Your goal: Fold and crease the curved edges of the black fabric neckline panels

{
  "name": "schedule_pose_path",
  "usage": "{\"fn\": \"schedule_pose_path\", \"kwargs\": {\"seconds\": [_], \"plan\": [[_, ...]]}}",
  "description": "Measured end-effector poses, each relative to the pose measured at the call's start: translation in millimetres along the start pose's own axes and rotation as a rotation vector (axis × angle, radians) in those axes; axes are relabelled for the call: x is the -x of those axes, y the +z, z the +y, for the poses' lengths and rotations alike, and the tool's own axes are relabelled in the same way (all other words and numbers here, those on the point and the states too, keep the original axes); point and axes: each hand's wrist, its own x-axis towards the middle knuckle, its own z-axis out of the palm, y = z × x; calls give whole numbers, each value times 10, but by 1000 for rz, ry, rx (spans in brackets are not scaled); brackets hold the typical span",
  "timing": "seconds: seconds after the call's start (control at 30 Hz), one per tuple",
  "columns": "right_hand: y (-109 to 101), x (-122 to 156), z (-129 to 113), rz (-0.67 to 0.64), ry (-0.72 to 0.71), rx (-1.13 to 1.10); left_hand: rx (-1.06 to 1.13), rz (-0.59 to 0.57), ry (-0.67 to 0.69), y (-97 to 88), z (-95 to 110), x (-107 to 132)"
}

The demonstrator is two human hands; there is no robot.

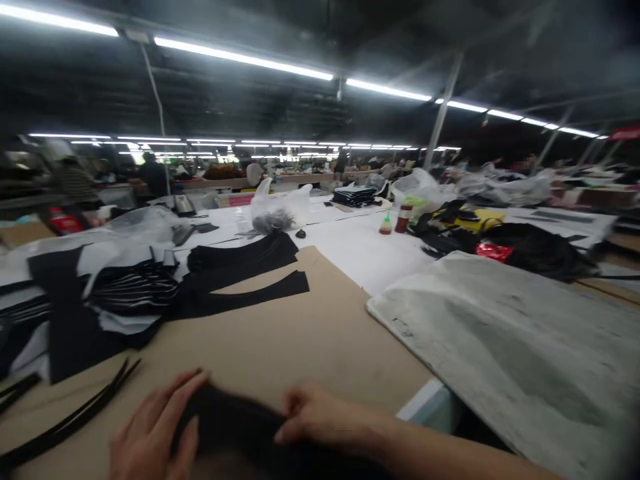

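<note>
A piece of black fabric (235, 427) lies at the front edge of the tan board (300, 340), its lower part cut off by the frame. My left hand (155, 427) grips its left end, with the fabric passing between thumb and fingers. Slightly blurred, my right hand (310, 413) pinches the fabric's upper edge farther right, fingers curled in. To the left of my left hand, narrow black strips (75, 420) curve across the board. Beyond my hands lie cut black fabric pieces (245, 293), flat and partly overlapping.
A bundle of black-and-white striped pieces (135, 287) lies at left. The large grey sheet (500, 347) covers the right side. Farther back are a white plastic bag (280, 207), a small green-tipped bottle (385, 223), a red-brown jar (403, 219) and a black pile (535, 250).
</note>
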Motion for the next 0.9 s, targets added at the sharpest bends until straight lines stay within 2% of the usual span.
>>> {"fn": "schedule_pose_path", "kwargs": {"seconds": [0.03,0.1,0.17,0.23,0.3,0.4,0.47,0.53,0.67,0.8,0.9], "plan": [[-31,11,28,56,-4,-89,67,-27,-86,-43,42,7],[-30,4,100,103,-14,-316,276,-147,-330,-2,186,58],[45,-5,176,133,-6,-605,584,-347,-525,167,365,144],[154,-3,243,163,-12,-829,861,-441,-647,366,523,228],[253,5,291,179,-38,-910,1051,-483,-680,508,617,267],[325,22,315,177,-9,-969,1041,-455,-709,569,626,221],[322,44,308,161,37,-996,961,-433,-741,544,598,161],[300,70,303,121,52,-1023,979,-498,-765,504,592,112],[295,88,346,15,40,-1065,1234,-661,-873,406,675,24],[384,51,431,10,70,-1031,1397,-765,-954,349,723,-117],[431,55,502,-2,65,-944,1399,-694,-987,408,707,-179]]}}
